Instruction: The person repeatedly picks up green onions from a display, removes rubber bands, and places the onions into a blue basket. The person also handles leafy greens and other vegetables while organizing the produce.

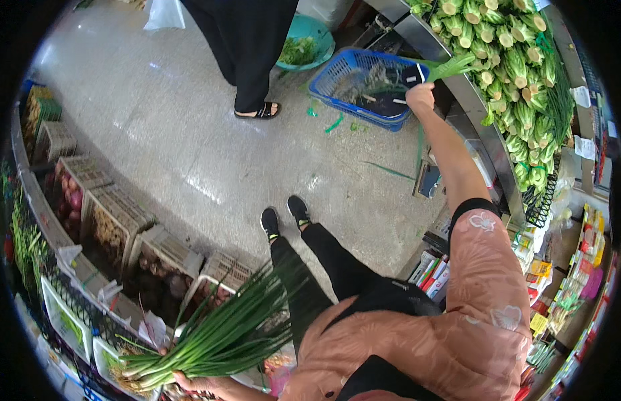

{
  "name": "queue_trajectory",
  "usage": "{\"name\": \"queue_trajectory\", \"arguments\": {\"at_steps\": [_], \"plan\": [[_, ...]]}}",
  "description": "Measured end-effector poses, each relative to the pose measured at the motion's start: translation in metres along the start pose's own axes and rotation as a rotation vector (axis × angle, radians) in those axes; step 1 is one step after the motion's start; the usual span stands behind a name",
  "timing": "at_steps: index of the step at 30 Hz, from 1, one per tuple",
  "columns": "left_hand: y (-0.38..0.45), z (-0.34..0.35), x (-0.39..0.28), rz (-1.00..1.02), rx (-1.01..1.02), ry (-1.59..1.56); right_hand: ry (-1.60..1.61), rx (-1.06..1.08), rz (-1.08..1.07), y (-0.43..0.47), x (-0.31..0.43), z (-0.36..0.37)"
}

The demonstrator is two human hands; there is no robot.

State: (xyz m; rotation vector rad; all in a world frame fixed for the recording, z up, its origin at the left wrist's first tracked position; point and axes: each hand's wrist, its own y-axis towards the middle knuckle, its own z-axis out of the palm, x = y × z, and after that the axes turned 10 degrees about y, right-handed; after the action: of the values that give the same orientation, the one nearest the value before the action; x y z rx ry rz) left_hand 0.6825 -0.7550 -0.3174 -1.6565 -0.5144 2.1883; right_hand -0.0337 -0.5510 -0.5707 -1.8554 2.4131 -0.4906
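My left hand (194, 383) grips a thick bunch of green onions (218, 331) at the lower left. Their pale stems and roots point left, and the long green tops fan out across my trouser leg. At the end of my outstretched arm, my right hand (421, 96) is closed around the base of a broad green leaf (452, 68). It is just over the right rim of a blue plastic basket (360, 118) on the floor. Inside the basket lie limp green scraps and dark pieces. Most of the right-hand fingers are hidden.
Stacked stem lettuce (516, 65) fills the metal-edged shelf at right. A person in black trousers (245, 45) stands near a turquoise basin (318, 40) holding greens. Crates (125, 210) of onions and other produce line the left. Packaged goods (588, 240) occupy shelves at lower right.
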Motion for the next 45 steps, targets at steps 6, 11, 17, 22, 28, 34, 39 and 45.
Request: {"name": "queue_trajectory", "arguments": {"at_steps": [6, 11, 17, 22, 28, 34, 39, 45], "plan": [[0.080, -0.006, 0.022, -0.075, -0.023, 0.085, -0.156, -0.045, -0.057, 0.013, 0.083, 0.070], [0.132, 0.030, 0.033, -0.075, -0.132, 0.352, -0.072, -0.016, 0.119, 0.019, 0.056, 0.098], [0.170, 0.040, 0.038, -0.085, 0.152, 0.267, -0.074, -0.005, 0.080, 0.045, 0.059, 0.102], [0.179, 0.062, 0.056, -0.141, 0.115, 0.220, -0.270, 0.008, -0.092, 0.034, 0.039, 0.121], [0.178, 0.077, 0.051, -0.098, 0.191, 0.244, -0.212, -0.008, -0.104, 0.021, 0.021, 0.092], [0.168, 0.091, 0.043, -0.146, 0.262, 0.199, -0.255, -0.018, -0.206, 0.001, -0.048, 0.068], [0.150, 0.127, 0.023, -0.119, 0.316, 0.214, -0.300, 0.017, -0.280, -0.051, -0.122, 0.019], [0.129, 0.149, 0.002, -0.182, 0.515, 0.124, -0.011, -0.180, -0.115, -0.151, -0.218, -0.126]]}}
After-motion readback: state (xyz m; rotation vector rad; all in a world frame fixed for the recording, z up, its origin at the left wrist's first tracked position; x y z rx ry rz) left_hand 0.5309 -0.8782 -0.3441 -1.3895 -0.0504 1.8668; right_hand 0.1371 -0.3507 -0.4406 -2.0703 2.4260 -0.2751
